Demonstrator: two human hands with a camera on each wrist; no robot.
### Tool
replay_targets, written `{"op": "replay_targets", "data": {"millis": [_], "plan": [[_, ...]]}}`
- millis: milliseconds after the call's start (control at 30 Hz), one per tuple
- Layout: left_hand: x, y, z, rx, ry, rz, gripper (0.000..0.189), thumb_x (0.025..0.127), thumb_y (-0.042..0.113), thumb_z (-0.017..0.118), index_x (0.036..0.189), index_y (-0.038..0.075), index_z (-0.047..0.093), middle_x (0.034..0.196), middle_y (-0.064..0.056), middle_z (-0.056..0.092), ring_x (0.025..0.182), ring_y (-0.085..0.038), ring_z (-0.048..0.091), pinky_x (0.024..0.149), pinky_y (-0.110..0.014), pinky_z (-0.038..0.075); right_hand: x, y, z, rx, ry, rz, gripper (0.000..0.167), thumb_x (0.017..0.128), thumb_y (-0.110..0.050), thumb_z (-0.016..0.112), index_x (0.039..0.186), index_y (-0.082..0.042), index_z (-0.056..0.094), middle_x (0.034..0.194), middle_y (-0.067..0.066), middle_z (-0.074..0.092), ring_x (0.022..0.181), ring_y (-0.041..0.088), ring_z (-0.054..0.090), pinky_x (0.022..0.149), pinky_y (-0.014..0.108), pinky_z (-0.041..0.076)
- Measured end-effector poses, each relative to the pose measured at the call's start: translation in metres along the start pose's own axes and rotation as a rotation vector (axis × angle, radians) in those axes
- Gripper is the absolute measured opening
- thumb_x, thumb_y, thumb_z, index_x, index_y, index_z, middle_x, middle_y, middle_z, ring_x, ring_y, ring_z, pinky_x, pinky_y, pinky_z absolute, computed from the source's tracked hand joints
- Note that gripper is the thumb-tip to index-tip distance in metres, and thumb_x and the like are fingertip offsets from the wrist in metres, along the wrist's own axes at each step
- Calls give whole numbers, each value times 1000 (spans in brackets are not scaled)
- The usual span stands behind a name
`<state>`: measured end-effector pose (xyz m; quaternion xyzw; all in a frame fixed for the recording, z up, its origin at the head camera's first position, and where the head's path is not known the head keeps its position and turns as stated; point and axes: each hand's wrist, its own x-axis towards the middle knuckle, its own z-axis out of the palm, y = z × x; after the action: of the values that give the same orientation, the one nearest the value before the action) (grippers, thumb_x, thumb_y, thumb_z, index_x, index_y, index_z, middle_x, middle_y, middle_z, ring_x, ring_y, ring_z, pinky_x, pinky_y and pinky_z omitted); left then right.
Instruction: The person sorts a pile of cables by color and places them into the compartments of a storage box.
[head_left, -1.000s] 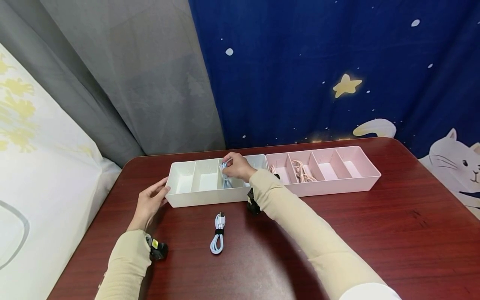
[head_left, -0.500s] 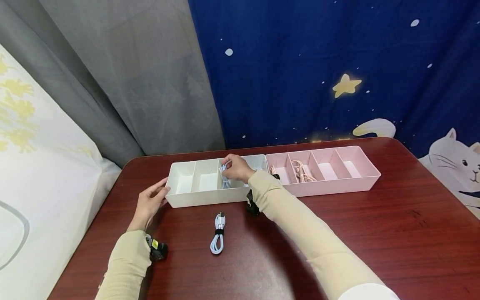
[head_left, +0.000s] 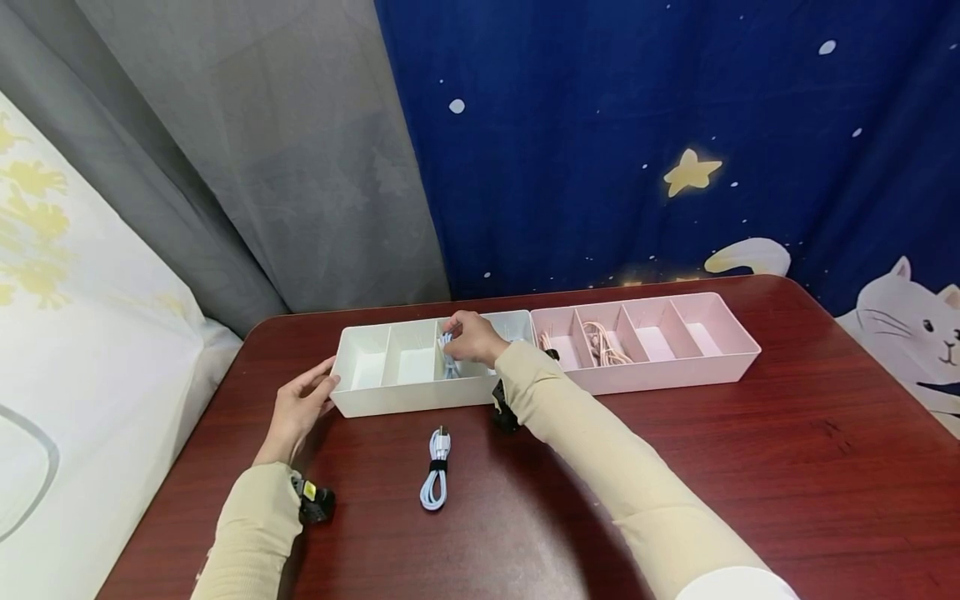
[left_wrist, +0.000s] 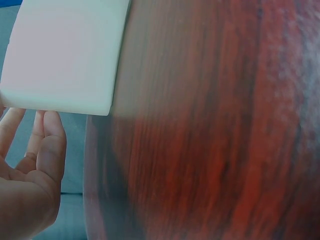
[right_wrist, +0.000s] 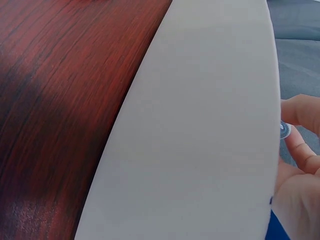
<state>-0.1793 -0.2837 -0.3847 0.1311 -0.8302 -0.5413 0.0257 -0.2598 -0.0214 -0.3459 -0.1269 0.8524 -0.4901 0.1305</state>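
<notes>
A long white divided box (head_left: 412, 398) stands toward the back of the table. My left hand (head_left: 296, 412) rests its fingertips against the box's left end; in the left wrist view, extended fingers (left_wrist: 51, 150) meet that end wall. My right hand (head_left: 476, 340) reaches into the third compartment from the left and pinches a light blue coiled cable (head_left: 451, 367) there. In the right wrist view the box wall hides most of it, and a small bit of the cable (right_wrist: 285, 130) shows between thumb and fingers. A second light blue cable (head_left: 435, 471), bundled with a black strap, lies in front of the box.
A pink divided box (head_left: 667, 377) adjoins the white one on the right. Pinkish cables (head_left: 604, 346) lie in its second compartment, with another in the first, partly behind the right arm. The reddish-brown table (head_left: 750, 483) ends at curtains (head_left: 600, 167) behind.
Both hands keep nearly the same places. The right hand stays on the cable inside the compartment, with only a slight shift of its fingers.
</notes>
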Motion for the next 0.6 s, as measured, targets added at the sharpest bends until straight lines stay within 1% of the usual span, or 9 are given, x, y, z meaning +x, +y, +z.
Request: {"op": "replay_targets", "data": {"millis": [267, 600], "plan": [[1, 0, 0, -10, 2, 0, 48, 87, 34, 56, 131, 19, 45, 109, -8, 50, 77, -3, 54, 66, -15, 47, -3, -3, -1, -12, -18, 10, 29, 76, 5, 61, 104, 4, 55, 97, 14, 55, 82, 18, 50, 64, 23, 50], [0, 1, 0, -21, 5, -4, 48, 87, 33, 56, 131, 18, 46, 104, -4, 50, 77, -2, 53, 66, -16, 47, -1, -3, 3, -37, -18, -2, 29, 75, 6, 60, 104, 5, 56, 96, 15, 54, 79, 18, 51, 62, 22, 50]]}}
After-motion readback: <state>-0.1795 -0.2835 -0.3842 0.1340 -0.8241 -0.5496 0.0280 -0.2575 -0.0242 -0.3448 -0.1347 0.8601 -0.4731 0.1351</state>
